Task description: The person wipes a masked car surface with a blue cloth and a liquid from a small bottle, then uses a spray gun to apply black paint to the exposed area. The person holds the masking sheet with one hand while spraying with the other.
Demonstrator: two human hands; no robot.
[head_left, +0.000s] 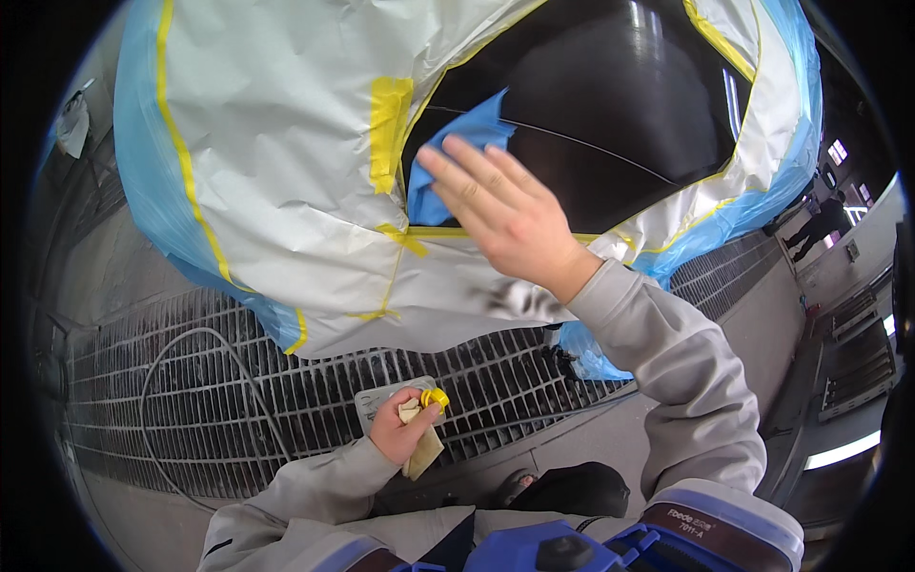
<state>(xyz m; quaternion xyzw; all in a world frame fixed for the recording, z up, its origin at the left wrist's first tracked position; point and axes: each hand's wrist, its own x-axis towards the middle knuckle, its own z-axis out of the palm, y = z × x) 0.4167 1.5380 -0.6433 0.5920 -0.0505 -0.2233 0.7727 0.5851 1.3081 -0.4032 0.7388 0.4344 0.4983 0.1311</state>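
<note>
My right hand (500, 214) lies flat with fingers stretched over a blue wiping cloth (484, 122) on a glossy black car panel (581, 105). The cloth sits at the panel's left end, one corner sticking up past the fingertips. Lower down, near my body, my left hand (398, 427) is closed round a translucent bottle (373, 396) with a yellow cap (436, 398). A folded beige cloth (424, 454) is gripped in the same hand and hangs below it. The palm hides part of the bottle.
White masking paper (286, 124), yellow tape (389, 133) and blue plastic film (143, 162) surround the panel. Beneath is a floor grating (324, 396) with a hose (152, 381) looped over it. A person (818, 227) stands far right. A blue respirator (543, 548) edges the bottom.
</note>
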